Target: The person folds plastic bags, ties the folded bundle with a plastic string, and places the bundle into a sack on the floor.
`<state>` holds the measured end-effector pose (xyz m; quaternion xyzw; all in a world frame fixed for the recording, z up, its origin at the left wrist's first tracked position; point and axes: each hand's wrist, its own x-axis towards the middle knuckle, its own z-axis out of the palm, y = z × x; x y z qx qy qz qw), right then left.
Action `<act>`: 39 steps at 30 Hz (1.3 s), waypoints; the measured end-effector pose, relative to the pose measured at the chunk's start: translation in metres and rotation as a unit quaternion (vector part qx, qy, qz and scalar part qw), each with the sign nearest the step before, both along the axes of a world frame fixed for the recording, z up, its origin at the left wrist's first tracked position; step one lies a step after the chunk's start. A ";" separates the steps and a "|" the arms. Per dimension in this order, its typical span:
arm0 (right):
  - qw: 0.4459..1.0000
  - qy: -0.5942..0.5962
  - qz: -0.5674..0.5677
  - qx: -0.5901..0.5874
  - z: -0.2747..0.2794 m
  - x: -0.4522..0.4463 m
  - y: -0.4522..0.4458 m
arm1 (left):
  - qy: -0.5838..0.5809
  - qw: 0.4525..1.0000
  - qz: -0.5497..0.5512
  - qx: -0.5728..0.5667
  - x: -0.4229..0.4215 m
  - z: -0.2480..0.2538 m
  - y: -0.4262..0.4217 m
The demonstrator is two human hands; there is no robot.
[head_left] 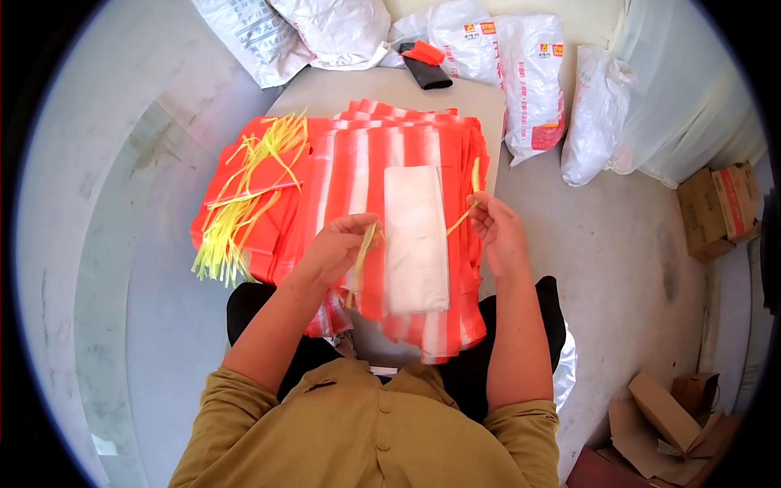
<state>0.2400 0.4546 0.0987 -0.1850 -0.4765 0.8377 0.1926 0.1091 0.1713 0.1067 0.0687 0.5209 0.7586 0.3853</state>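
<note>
A folded white bundle [415,244] lies upright in my view on a stack of red-and-white striped plastic bags [350,163]. My left hand [342,244], at the bundle's left side, pinches one end of a yellow strip [365,250]. On the right side, my right hand [498,228] is closed on a yellow strip [461,220] that runs in toward the bundle's edge. Whether both ends belong to one strip passing under the bundle is hidden. To the left, a bunch of loose yellow strips [260,179] rests on folded red plastic [281,220].
The stack sits on a low table [325,89]. A black item [427,75] with a red piece on top lies at its far edge. Several filled white sacks [533,89] stand behind. Cardboard boxes [716,211] are at the right, with opened cartons [659,431] at lower right.
</note>
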 end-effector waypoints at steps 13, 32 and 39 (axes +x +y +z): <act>0.997 0.030 -0.070 -0.011 0.015 0.020 0.020 | 0.081 0.990 0.091 -0.066 0.000 -0.024 0.017; 0.961 -0.140 0.035 0.237 -0.018 0.013 0.007 | 0.197 0.955 0.069 -0.210 0.022 -0.016 0.019; 0.964 -0.103 0.040 0.241 -0.016 0.007 0.002 | 0.185 0.957 0.085 -0.208 0.022 -0.007 0.018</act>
